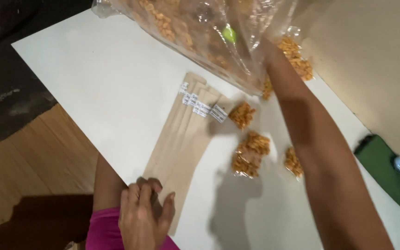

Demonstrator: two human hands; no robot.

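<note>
Brown paper bags (pixel 181 134) lie fanned on the white table (pixel 103 78), and the left hand (pixel 143 214) rests on their near end — fingers curled and close together, pressing the paper. The right arm reaches into the large clear plastic bag (pixel 200 32) of orange snacks — its fingers are hidden, grip untellable. Small filled snack packets (pixel 250 153) lie beside the paper bags.

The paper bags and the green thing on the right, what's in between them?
In the head view, small snack packets and the right forearm lie between the brown paper bags and the green object.
</note>
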